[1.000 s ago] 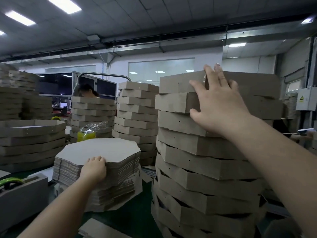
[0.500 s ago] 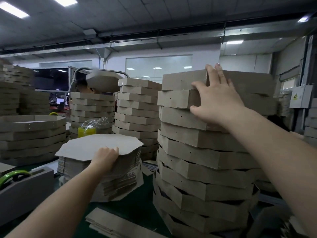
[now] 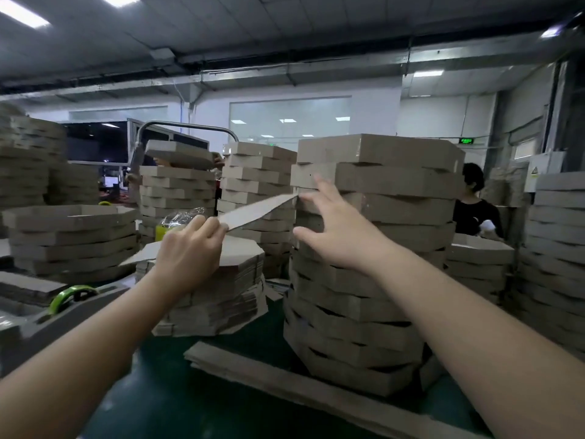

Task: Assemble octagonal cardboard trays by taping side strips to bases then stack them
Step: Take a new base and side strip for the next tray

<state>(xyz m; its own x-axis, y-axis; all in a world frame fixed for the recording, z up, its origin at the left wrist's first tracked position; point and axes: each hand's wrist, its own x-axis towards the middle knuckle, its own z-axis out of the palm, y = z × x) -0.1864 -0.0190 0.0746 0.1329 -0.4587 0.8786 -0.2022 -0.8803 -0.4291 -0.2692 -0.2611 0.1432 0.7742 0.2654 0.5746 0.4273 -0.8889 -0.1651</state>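
Note:
My left hand (image 3: 186, 251) grips a flat octagonal cardboard base (image 3: 256, 208) by its near edge and holds it tilted in the air above the pile of flat bases (image 3: 234, 280). The base's far edge points toward the tall stack of finished trays (image 3: 380, 236) in the middle. My right hand (image 3: 332, 229) hovers in front of that stack with fingers spread, its fingertips close to the base's far corner. Flat side strips (image 3: 253, 369) lie on the green table in front of the stack.
A grey tape dispenser (image 3: 60, 315) with a green roll (image 3: 71, 296) sits at the left. More tray stacks stand at the left (image 3: 72, 239), behind (image 3: 256, 185) and at the right (image 3: 554, 248). A person in black (image 3: 474, 204) works behind the central stack; another tray (image 3: 180, 153) is lifted at the back.
My left hand lifted the top base off the pile and tilted it up to the right. My right hand left the top of the tray stack and dropped toward the base.

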